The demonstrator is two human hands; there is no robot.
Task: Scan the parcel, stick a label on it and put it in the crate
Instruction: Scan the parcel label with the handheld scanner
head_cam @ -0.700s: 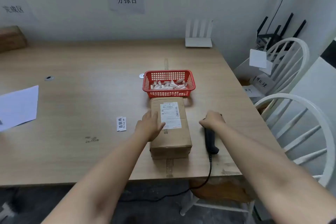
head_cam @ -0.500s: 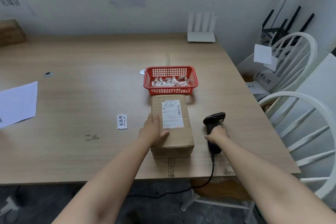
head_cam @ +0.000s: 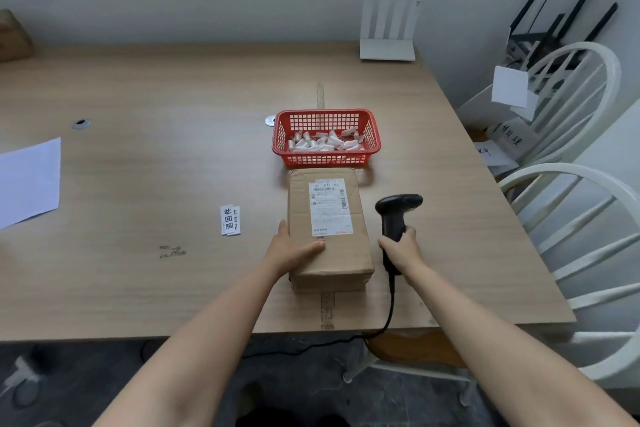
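Observation:
A brown cardboard parcel point(head_cam: 329, 253) lies lengthwise near the table's front edge, with a white shipping label point(head_cam: 329, 206) on its top. My left hand point(head_cam: 290, 250) rests on the parcel's near left corner, thumb on top. My right hand point(head_cam: 401, 250) grips the handle of a black corded barcode scanner point(head_cam: 396, 210), held upright just right of the parcel, its head level with the label. A small strip of printed labels point(head_cam: 230, 220) lies on the table to the left of the parcel.
A red plastic basket point(head_cam: 327, 158) with several small white pieces touches the parcel's far end. A white sheet point(head_cam: 29, 180) lies at the left edge. A white router point(head_cam: 387, 50) stands at the back, white chairs point(head_cam: 588, 204) at the right.
My right hand has raised the scanner from lying on the table to upright beside the parcel. My left hand slid toward the parcel's near corner.

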